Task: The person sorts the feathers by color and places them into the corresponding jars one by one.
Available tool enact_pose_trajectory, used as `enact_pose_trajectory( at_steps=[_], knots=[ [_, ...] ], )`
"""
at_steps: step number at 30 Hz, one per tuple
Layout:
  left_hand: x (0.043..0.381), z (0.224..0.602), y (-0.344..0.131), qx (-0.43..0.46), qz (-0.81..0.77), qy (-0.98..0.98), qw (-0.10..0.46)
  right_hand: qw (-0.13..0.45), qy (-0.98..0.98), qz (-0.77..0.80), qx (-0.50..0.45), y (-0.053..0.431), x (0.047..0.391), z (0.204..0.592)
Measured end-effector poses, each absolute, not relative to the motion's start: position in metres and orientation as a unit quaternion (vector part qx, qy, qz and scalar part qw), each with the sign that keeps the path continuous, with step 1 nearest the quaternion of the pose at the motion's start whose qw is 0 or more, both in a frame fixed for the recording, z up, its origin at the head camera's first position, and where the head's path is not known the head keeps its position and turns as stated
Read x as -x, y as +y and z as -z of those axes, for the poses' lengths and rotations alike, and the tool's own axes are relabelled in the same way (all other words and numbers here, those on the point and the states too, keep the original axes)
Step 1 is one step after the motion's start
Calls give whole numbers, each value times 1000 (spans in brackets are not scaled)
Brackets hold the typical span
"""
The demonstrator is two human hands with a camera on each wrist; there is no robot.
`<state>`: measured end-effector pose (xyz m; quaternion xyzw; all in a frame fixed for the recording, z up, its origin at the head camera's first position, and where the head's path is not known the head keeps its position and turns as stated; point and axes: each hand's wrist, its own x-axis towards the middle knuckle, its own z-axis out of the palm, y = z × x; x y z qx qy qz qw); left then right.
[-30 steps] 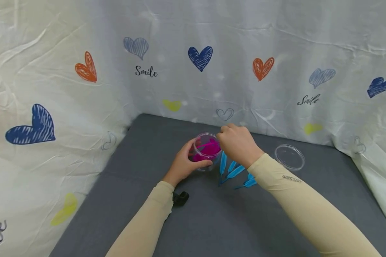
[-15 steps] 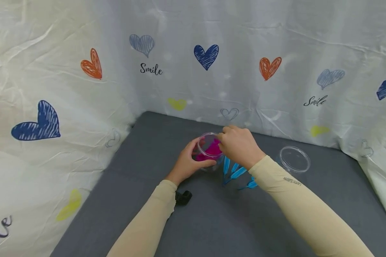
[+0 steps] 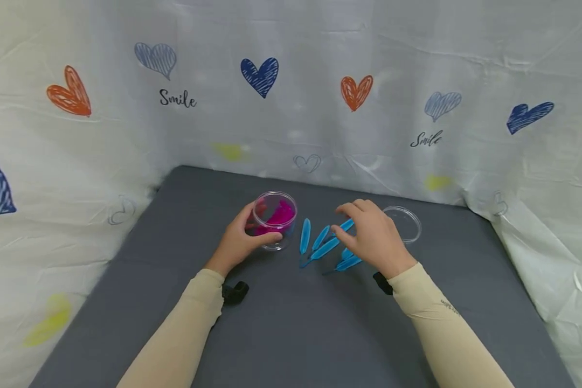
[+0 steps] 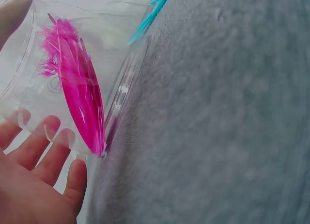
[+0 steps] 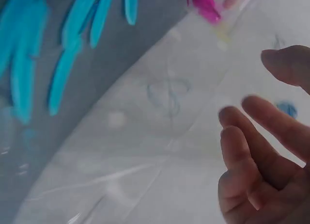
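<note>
My left hand (image 3: pixel 237 242) holds a clear plastic jar (image 3: pixel 274 192), its thumb at the near side and fingers round the far side. Several pink feathers (image 3: pixel 282 213) lie inside; in the left wrist view, a pink feather (image 4: pixel 80 98) shows through the wall. To the jar's right, blue feathers (image 3: pixel 304 236) are spread on the table. Above them hovers my right hand (image 3: pixel 374 237), thumb and fingers apart, partly covering some feathers. Nothing is between its fingers in the right wrist view, where blue feathers (image 5: pixel 72 54) appear at upper left.
A clear round lid (image 3: pixel 404 223) lies behind my right hand. The grey table (image 3: pixel 291 334) ends at a white curtain (image 3: pixel 310 129) printed with hearts at the back and sides. Black wrist straps show at the left wrist (image 3: pixel 235 292) and right wrist (image 3: pixel 383 283).
My right hand has left the jar's rim and moved right over the blue feathers, its fingers opening. The left hand still holds the jar. The head view has turned right.
</note>
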<state>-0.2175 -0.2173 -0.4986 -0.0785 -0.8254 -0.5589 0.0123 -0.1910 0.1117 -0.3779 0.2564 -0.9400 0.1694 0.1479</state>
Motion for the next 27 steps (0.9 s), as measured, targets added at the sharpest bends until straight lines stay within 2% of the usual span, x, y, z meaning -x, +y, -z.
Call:
enact_pose_trajectory(
  at_steps=[4,8,12,17,21,24,27],
  knots=[
    [217,493,-254,58,525,-849,8,193,-917,-287,-199,116,185,391],
    [205,489,-282,44,507,-860,39,233,-883,-393,-111,123,183,413],
    [177,480,-306,32,491,-863,114,226,-850,-474,-45,117,190,444],
    [148,462,-301,30,440,-872,213,195,-815,-545,-20,119,201,477],
    [133,450,-284,72,374,-884,269,173,-808,-563,-16,122,206,496],
    [125,443,-267,128,336,-892,275,157,-797,-583,-14,126,208,503],
    [124,439,-246,164,316,-909,218,140,-784,-605,-18,128,211,503]
  ],
)
